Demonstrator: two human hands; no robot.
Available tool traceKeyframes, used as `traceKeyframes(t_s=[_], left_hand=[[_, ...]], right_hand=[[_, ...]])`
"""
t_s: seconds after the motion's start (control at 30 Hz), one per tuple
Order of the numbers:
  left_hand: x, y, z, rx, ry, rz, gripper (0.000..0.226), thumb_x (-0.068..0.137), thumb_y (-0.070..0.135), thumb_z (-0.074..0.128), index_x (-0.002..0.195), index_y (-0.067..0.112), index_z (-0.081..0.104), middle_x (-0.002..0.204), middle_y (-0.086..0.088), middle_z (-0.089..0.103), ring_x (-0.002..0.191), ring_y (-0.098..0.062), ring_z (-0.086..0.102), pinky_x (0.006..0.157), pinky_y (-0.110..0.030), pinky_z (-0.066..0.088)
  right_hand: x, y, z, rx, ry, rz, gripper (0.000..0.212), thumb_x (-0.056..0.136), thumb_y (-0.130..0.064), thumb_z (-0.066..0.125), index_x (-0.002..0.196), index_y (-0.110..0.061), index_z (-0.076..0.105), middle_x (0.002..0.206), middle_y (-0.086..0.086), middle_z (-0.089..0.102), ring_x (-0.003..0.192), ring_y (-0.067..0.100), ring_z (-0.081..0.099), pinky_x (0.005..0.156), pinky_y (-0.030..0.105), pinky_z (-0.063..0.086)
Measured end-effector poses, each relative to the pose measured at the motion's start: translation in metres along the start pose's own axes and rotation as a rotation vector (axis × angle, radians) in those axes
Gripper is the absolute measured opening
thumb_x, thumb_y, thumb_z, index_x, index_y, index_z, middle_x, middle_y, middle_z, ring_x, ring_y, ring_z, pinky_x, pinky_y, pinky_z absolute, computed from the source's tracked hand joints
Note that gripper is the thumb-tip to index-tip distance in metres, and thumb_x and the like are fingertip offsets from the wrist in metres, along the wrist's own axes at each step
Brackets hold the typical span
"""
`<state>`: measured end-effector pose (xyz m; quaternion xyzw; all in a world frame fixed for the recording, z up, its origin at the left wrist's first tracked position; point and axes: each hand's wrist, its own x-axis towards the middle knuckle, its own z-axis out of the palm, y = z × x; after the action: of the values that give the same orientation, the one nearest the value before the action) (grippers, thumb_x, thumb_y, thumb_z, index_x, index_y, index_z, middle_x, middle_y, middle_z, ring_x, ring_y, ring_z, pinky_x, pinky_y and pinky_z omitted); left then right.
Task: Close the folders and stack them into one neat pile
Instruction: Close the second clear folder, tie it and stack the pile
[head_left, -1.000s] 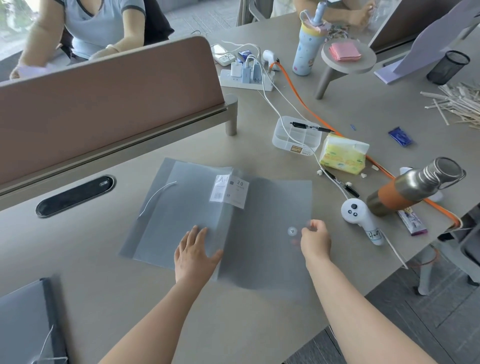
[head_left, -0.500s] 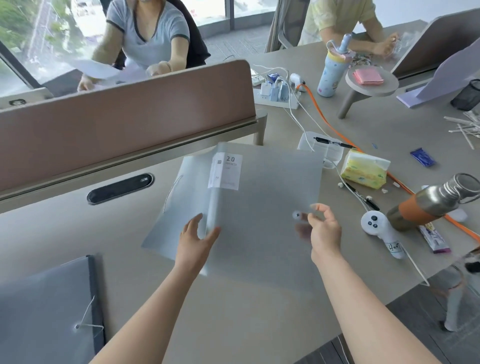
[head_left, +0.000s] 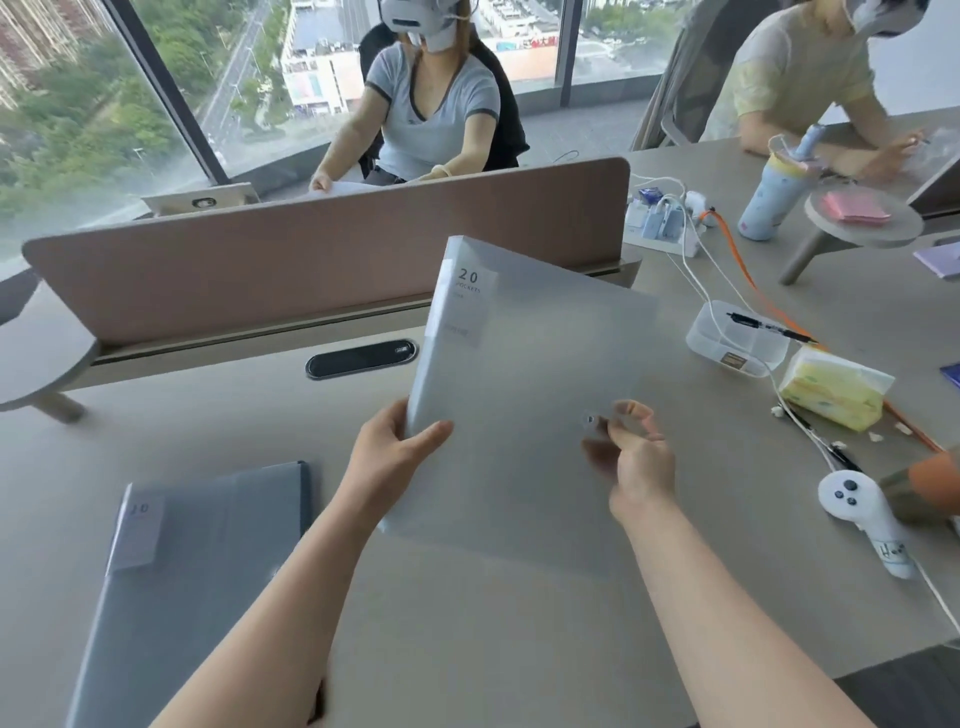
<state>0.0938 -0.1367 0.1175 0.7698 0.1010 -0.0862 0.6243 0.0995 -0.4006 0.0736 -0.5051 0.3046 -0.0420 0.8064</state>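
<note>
I hold a translucent grey folder, now folded shut and tilted up off the table, with a white "20 pockets" label near its top left corner. My left hand grips its spine edge at the lower left. My right hand is under the front cover near the small round clasp button, fingers pinching the cover there. A second, darker grey closed folder with a white label lies flat on the table at the lower left.
A brown desk divider runs behind the folder. To the right lie a clear plastic box, a yellow tissue pack, a white controller, cables and a power strip. Two people sit across the table.
The open folder was flat on the table; its covers have been brought together and both hands have lifted and tilted it up. The view has tipped upward.
</note>
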Motion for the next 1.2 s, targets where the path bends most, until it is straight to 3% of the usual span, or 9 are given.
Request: traceKeyframes(t_s=[0.17,0.47,0.6,0.77,0.93,1.07,1.2], left_hand=[[-0.011,-0.001,-0.033,-0.111,0.008,0.013,0.031,0.074,0.034,0.077,0.101,0.021,0.073,0.097,-0.006,0.079,0.087,-0.029,0.076,0.078,-0.047,0.062],[-0.03,-0.025,-0.07,-0.329,0.024,-0.052,0.018,0.075,0.024,0.079,0.093,0.02,0.077,0.088,-0.007,0.079,0.071,-0.024,0.075,0.058,-0.033,0.059],[-0.033,-0.037,-0.084,-0.377,0.007,-0.095,0.027,0.073,0.024,0.08,0.098,0.016,0.076,0.095,-0.014,0.078,0.076,-0.029,0.075,0.064,-0.039,0.061],[-0.033,-0.052,-0.101,-0.392,-0.006,-0.126,0.031,0.072,0.026,0.081,0.101,0.016,0.076,0.1,-0.015,0.078,0.081,-0.031,0.074,0.069,-0.041,0.061],[-0.037,-0.076,-0.114,-0.425,0.033,-0.189,0.031,0.071,0.024,0.082,0.1,0.013,0.075,0.097,-0.016,0.077,0.077,-0.031,0.075,0.065,-0.039,0.06],[-0.042,-0.099,-0.119,-0.415,0.097,-0.251,0.037,0.069,0.024,0.082,0.102,0.009,0.073,0.095,-0.017,0.078,0.075,-0.03,0.075,0.061,-0.037,0.06],[-0.048,-0.126,-0.121,-0.388,0.148,-0.324,0.039,0.067,0.025,0.081,0.101,0.009,0.072,0.092,-0.015,0.078,0.072,-0.028,0.075,0.059,-0.036,0.06]], right_hand=[[-0.014,0.008,0.03,-0.008,-0.078,-0.006,0.03,0.095,0.003,0.047,0.087,-0.024,0.058,0.062,-0.003,0.075,0.039,0.012,0.064,0.04,0.015,0.047],[-0.031,0.032,0.063,-0.062,-0.127,-0.015,0.029,0.095,0.002,0.048,0.09,-0.025,0.06,0.074,-0.002,0.071,0.05,0.009,0.058,0.042,0.016,0.044],[-0.03,0.048,0.072,-0.117,-0.12,-0.058,0.03,0.093,0.004,0.05,0.085,-0.022,0.061,0.078,-0.002,0.058,0.065,0.011,0.049,0.057,0.022,0.039],[-0.031,0.073,0.081,-0.111,-0.196,0.019,0.028,0.093,0.002,0.051,0.094,-0.025,0.058,0.083,0.0,0.07,0.071,0.016,0.066,0.069,0.031,0.049],[-0.033,0.102,0.081,-0.167,-0.269,0.148,0.022,0.093,-0.01,0.056,0.113,-0.019,0.059,0.097,0.006,0.071,0.08,0.022,0.068,0.076,0.038,0.052],[-0.038,0.118,0.079,-0.307,-0.298,0.213,0.013,0.093,-0.011,0.056,0.096,-0.016,0.067,0.092,0.008,0.072,0.08,0.024,0.067,0.072,0.034,0.051],[-0.041,0.135,0.074,-0.49,-0.308,0.25,0.018,0.093,-0.011,0.057,0.08,-0.014,0.068,0.084,0.006,0.072,0.075,0.021,0.064,0.063,0.028,0.047]])
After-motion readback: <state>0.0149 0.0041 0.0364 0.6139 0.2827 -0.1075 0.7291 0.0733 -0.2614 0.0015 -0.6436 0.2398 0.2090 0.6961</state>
